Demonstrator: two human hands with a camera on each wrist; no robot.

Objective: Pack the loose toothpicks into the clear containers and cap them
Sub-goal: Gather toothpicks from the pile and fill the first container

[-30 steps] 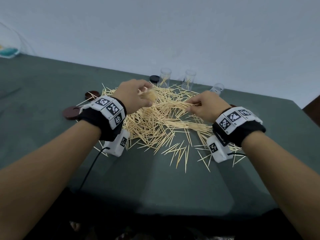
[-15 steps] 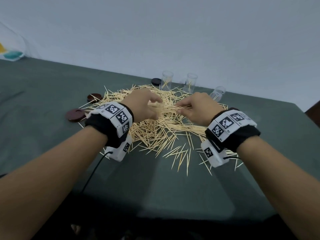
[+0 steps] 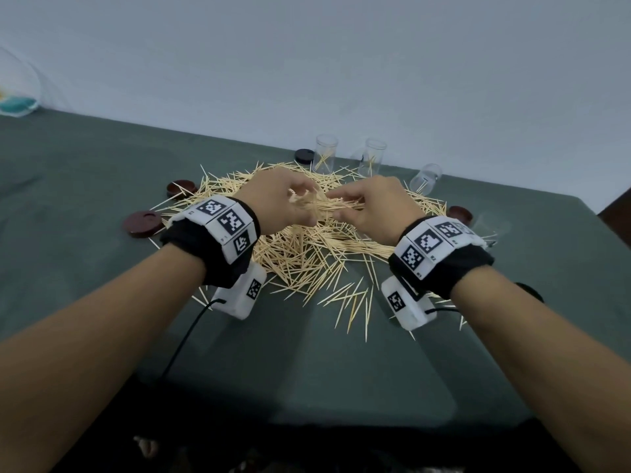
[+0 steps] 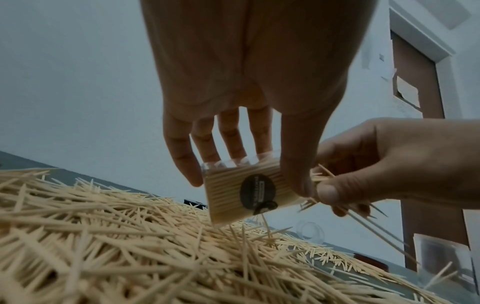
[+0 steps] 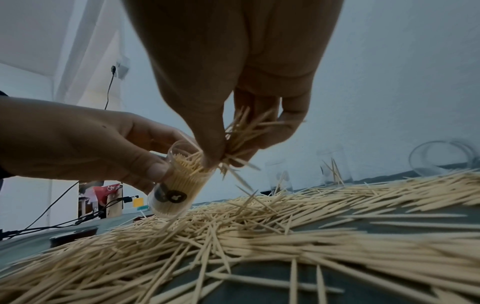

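Near the middle of the head view, the left hand [image 3: 278, 199] grips a clear container [image 4: 246, 191] already packed with toothpicks, thumb on one side and fingers on the other, just above the pile. The container is tilted, its open mouth turned toward the right hand [image 3: 374, 208], and it carries a dark round label [image 5: 172, 196] on its wall. The right hand pinches a bundle of toothpicks [image 5: 241, 131] between thumb and fingers and holds their tips at the container's mouth; several sticks stray outside the rim and hang loose below it.

The loose toothpicks [image 3: 307, 254] lie in a wide heap on the dark green worktop [image 3: 307, 377], spread under and between both hands. Toward the upper middle of the head view two clear containers stand upright, one [image 3: 326, 155] left of the other [image 3: 373, 160], each with a few sticks inside, and a third [image 3: 425, 177] lies tipped to their right. A black cap [image 3: 304, 156] sits beside the left upright container. Dark brown caps lie at the heap's left edge [image 3: 143, 223], further up on the left [image 3: 181, 187], and at its right edge [image 3: 460, 213].
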